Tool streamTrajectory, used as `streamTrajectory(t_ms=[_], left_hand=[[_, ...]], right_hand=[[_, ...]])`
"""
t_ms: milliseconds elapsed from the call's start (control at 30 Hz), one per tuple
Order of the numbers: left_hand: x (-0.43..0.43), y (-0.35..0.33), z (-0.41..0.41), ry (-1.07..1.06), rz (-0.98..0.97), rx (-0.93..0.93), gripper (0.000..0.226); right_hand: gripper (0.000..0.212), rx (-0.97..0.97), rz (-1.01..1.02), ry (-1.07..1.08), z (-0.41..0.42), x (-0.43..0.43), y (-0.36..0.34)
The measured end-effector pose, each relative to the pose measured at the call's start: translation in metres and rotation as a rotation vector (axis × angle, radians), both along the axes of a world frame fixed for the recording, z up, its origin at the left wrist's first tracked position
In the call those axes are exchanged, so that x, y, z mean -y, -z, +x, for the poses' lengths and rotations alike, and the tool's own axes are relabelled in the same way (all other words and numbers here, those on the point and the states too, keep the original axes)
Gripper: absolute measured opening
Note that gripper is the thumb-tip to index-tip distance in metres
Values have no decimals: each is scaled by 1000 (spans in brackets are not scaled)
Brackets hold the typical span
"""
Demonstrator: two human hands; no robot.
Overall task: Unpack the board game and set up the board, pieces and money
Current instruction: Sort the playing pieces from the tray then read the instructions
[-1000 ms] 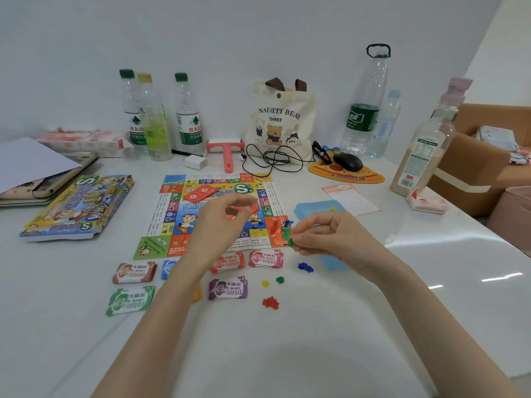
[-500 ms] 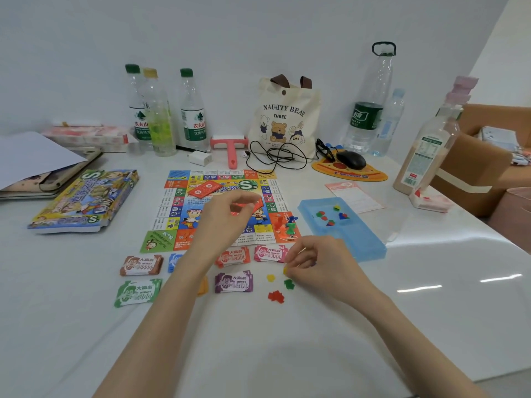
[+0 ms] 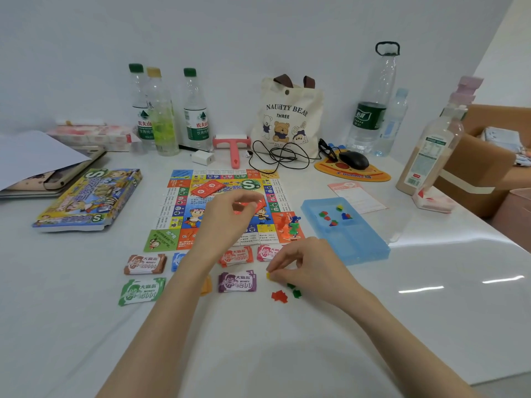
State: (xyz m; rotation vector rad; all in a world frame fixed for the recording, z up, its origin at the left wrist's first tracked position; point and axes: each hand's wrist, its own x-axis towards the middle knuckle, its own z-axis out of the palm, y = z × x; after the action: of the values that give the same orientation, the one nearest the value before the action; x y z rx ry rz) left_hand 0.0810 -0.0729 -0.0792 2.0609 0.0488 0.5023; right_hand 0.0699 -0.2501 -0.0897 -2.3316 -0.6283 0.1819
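Near the front edge of the board [image 3: 178,196], in the head view, the right hand [image 3: 304,268] rests on the white table [image 3: 287,354], thumb and forefinger pinching a yellow piece [image 3: 268,275] just beside a red piece [image 3: 279,296] and the purple money stack [image 3: 237,281]. The left hand [image 3: 227,216] hovers curled over a red card [image 3: 248,206] on the board; whether it grips the card I cannot tell. The yellow piece looks tiny, light and hard, probably slippery on the glossy top, so it is best nipped by its sides with the fingertips.
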Motion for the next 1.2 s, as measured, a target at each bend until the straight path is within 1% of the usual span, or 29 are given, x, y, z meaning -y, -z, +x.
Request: streamTrajectory(t_ms=[100,200,233,367,467,767,1033,1133,1200], left_hand=[[0,0,0,-2,3,-1,19],[0,-1,0,-4,8,-9,20],[0,-1,0,-2,10,-9,20],[1,0,0,7,15,-11,22],[2,1,0,7,18,-14,21],[4,1,2,1,33,-25,20],[6,4,1,5,44,-28,20],[7,5,3,13,38,-25,21],[8,5,4,19,29,-19,22]], right_hand=[[7,44,12,33,-1,5,-5],[11,65,29,-1,-2,20,-15],[12,46,9,-28,-2,25,-18],[24,-43,-204,-104,-1,38,-16],[24,-77,-246,-118,0,40,-12],[7,8,-116,-46,4,33,0],[4,119,-146,41,11,27,6],[6,121,-91,95,15,31,-6],[5,184,-47,186,26,37,-14]])
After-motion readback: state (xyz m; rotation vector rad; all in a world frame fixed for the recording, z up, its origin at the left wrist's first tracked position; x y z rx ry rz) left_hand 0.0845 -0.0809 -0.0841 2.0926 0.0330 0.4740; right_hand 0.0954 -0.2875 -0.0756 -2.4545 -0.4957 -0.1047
